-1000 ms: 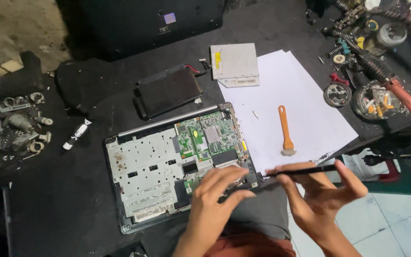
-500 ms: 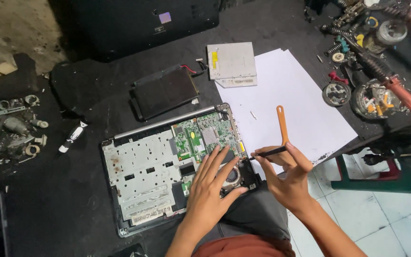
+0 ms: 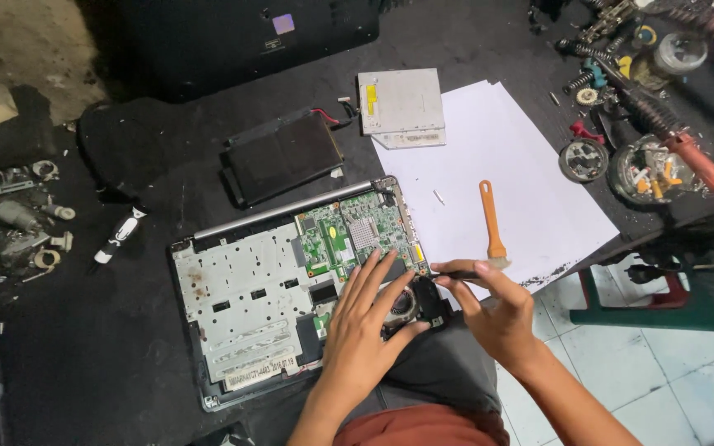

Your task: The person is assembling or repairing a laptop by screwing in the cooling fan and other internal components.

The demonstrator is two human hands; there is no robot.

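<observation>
Presently observed:
Left hand [image 3: 365,326]: released, fingers spread flat on opened laptop [image 3: 291,289].
Right hand [image 3: 493,310]: grasping thin dark tool [image 3: 456,274], tip at fan [image 3: 402,304].
Table [image 3: 150,190]: orange brush [image 3: 492,219] lying on white paper [image 3: 506,165].

Single head view, steep downward look, close over opened laptop [image 3: 291,289] on dark table [image 3: 150,173]; floor at lower right.

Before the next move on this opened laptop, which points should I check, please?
1. Left hand steadies the laptop beside the fan: ok.
2. Right hand pinches a thin dark tool, tip at the fan corner: ok.
3. Tip seated on a screw: cannot tell.
4. Green circuit board uncovered, nothing lying on it: ok.
5. Orange brush on the white paper, away from both hands: ok.
</observation>
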